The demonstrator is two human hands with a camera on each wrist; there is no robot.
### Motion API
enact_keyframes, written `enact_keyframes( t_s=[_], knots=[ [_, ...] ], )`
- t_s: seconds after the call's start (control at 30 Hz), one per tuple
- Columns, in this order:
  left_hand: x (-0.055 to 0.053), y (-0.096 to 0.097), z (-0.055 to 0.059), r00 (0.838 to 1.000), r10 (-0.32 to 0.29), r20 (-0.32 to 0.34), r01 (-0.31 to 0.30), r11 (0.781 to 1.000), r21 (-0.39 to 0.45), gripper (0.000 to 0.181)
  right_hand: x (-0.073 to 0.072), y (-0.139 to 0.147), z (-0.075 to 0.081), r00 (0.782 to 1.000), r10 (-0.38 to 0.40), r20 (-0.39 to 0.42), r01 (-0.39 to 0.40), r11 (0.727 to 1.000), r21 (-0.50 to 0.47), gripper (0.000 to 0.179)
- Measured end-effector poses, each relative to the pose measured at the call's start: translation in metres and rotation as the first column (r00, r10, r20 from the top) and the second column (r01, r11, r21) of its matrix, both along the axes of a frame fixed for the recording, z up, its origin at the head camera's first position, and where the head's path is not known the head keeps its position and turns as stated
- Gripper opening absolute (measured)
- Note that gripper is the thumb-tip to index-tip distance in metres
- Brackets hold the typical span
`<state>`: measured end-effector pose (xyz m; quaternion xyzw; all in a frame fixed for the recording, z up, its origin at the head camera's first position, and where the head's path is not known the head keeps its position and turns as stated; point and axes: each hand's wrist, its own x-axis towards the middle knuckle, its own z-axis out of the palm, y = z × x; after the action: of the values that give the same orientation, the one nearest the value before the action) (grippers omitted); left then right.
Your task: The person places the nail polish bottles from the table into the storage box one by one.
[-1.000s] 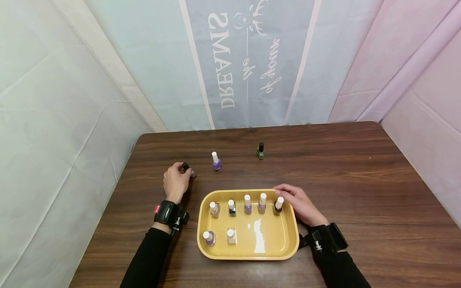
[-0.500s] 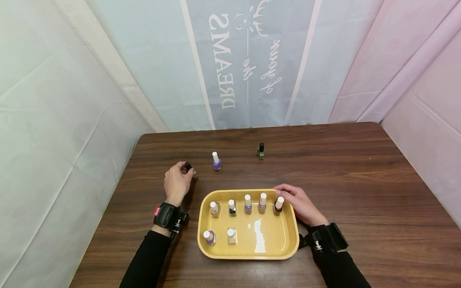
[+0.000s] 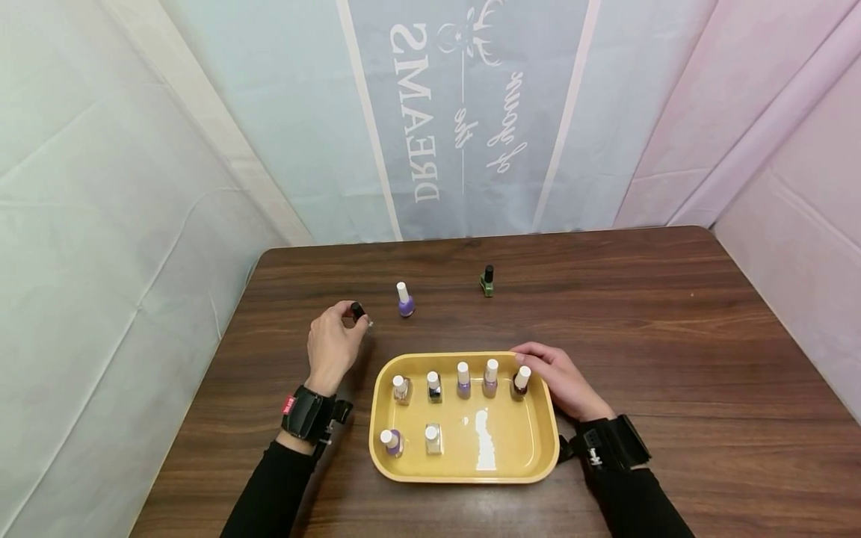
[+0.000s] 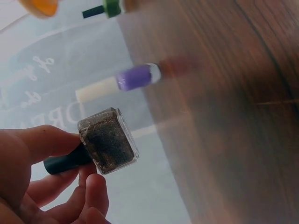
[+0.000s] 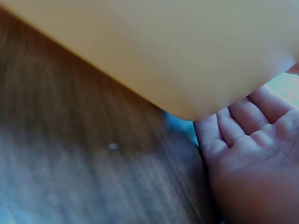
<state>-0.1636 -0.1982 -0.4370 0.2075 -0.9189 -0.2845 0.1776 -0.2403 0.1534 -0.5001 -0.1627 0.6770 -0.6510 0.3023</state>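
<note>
My left hand (image 3: 332, 344) pinches a nail polish bottle (image 4: 108, 143) by its black cap (image 4: 67, 160), left of the tray's far side. Dark glittery polish fills the square glass, which is tilted in the left wrist view. At the far right corner of a yellow tray (image 3: 464, 479), my right hand (image 3: 563, 382) grips the rim, thumb on top and fingers curled behind the wall. Inside the tray several polish bottles stand in a back row, ending with a dark one (image 3: 521, 382) beside the right thumb. Two more, one purple (image 3: 392, 442) and one clear (image 3: 433, 439), stand in front.
Beyond the tray, a purple bottle with a white cap (image 3: 405, 300) and a green bottle with a black cap (image 3: 487, 282) stand on the wooden table (image 3: 639, 321). A printed cloth (image 3: 471, 119) hangs behind the table's far edge.
My left hand has shifted slightly right, carrying the dark glitter bottle with it. My right hand and the tray keep their place.
</note>
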Motion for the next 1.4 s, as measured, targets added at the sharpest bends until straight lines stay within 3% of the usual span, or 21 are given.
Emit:
enact_keyframes(
  t_s=[0.33, 0.83, 1.4],
  knots=[
    [0.015, 0.016, 0.021, 0.992, -0.1, -0.078, 0.099, 0.995, -0.015, 0.016, 0.0, 0.0, 0.001, 1.0, -0.002, 0.0, 0.002, 1.0, 0.011, 0.045],
    [0.033, 0.043, 0.047, 0.979, -0.179, -0.092, 0.178, 0.984, -0.025, 0.015, -0.001, 0.0, -0.001, 1.0, -0.014, 0.004, 0.014, 1.0, 0.009, 0.044],
    [0.057, 0.078, 0.06, 0.94, -0.326, -0.098, 0.319, 0.944, -0.087, 0.015, -0.002, -0.001, 0.0, 1.0, -0.015, 0.004, 0.015, 1.0, 0.019, 0.045]
  ],
)
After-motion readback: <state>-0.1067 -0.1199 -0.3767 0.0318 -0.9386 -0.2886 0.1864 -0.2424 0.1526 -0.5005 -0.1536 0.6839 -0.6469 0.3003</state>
